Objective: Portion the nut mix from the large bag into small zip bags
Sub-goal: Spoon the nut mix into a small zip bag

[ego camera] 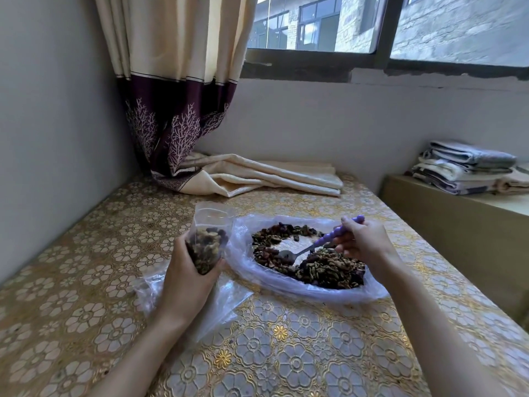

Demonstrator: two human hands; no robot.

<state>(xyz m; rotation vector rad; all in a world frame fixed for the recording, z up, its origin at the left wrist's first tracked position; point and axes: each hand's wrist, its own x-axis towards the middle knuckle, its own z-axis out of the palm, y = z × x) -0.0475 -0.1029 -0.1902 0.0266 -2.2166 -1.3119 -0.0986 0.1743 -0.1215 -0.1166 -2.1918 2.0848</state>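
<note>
The large clear bag (286, 285) lies open and spread flat on the table, with the nut mix (329, 267) heaped inside it. My right hand (363, 242) grips the purple handle of a metal spoon (289, 255), whose bowl sits among the nuts. My left hand (186, 270) holds a small zip bag (207, 239) upright just left of the large bag. Its mouth stands open and its lower half is filled with nuts.
Several empty clear zip bags (229, 305) lie flat under my left wrist. The table wears a gold floral cloth (286, 353). A curtain (257, 176) spills onto the table's far end. Folded towels (463, 170) sit on a ledge at right.
</note>
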